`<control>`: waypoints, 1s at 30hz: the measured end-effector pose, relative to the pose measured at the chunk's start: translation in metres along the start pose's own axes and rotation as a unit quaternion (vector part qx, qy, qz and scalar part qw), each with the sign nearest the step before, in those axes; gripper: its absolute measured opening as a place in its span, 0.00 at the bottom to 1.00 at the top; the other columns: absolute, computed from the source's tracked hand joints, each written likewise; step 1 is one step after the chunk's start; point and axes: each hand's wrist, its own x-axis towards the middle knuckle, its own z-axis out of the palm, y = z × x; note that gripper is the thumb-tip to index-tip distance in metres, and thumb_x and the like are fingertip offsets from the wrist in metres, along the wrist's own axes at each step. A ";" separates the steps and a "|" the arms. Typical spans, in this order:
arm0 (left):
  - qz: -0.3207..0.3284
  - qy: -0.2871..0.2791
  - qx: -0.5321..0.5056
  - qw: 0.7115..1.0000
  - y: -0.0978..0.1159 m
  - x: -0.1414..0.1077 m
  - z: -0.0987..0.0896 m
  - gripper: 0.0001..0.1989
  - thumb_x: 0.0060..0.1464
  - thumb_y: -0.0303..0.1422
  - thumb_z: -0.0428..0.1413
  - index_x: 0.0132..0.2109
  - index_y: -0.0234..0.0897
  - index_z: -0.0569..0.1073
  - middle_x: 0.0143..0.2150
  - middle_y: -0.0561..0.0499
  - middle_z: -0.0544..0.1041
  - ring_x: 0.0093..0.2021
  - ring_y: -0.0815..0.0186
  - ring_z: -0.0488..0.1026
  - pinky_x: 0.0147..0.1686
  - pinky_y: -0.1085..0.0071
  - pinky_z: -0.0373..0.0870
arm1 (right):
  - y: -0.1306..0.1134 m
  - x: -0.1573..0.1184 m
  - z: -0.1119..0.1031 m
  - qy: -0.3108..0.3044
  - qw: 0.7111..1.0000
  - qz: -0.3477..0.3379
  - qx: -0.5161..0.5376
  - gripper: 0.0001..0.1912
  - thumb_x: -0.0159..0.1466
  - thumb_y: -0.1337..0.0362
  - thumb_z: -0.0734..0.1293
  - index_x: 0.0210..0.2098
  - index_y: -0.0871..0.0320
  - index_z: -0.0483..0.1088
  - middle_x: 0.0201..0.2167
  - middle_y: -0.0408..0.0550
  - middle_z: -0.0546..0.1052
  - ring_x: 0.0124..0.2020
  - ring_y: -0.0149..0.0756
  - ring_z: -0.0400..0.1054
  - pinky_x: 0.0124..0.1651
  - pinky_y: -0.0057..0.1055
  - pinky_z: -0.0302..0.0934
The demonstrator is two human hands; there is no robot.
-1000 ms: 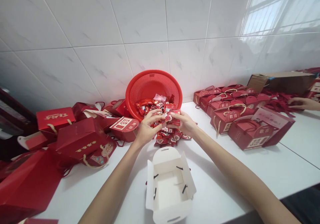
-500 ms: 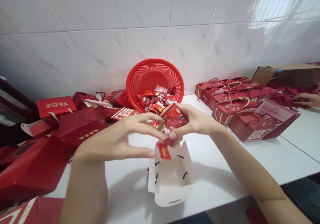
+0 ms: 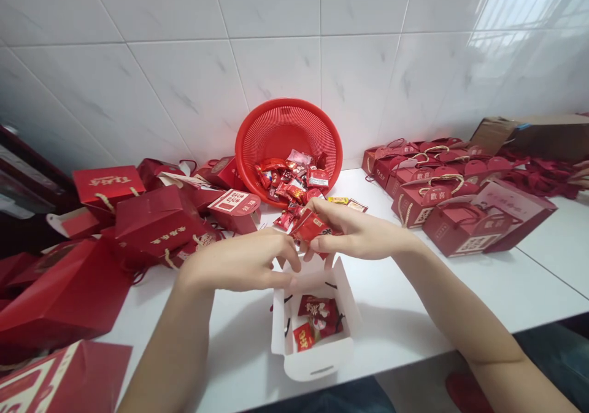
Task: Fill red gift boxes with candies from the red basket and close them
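An opened white-lined gift box (image 3: 317,367) stands in front of me with its flaps up. Several red-wrapped candies (image 3: 316,315) lie on its floor. Above its far side, my right hand (image 3: 359,232) grips a red candy packet (image 3: 310,226) between thumb and fingers. My left hand (image 3: 248,258) is beside it, over the box's far left corner, fingers curved and apart from the thumb, with nothing visible between them. Just beyond the hands, a red plastic basket (image 3: 262,124) leans toward me with wrapped candies (image 3: 294,177) inside and spilling over its front rim.
Dark red gift boxes (image 3: 156,223) are heaped at the left. Finished-looking boxes with rope handles (image 3: 427,195) stand in rows at the right, near a cardboard box (image 3: 547,134) and red ribbons (image 3: 534,170). Another person's hand (image 3: 582,173) shows at the right edge. A tiled wall (image 3: 276,8) bounds the back.
Several candies have dropped from my hands into the white-lined box. My right hand still holds a red packet. My left hand has shifted slightly right, and the co-worker's hand has moved rightward.
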 end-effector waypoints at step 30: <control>0.015 0.120 -0.056 0.991 -0.049 0.038 -0.007 0.19 0.60 0.45 0.51 0.45 0.38 0.80 0.49 0.45 0.81 0.47 0.57 0.77 0.46 0.67 0.72 | 0.020 0.007 -0.019 0.049 0.953 -0.013 -0.299 0.13 0.62 0.71 0.69 0.47 0.58 0.75 0.42 0.49 0.80 0.41 0.38 0.72 0.41 0.32 0.61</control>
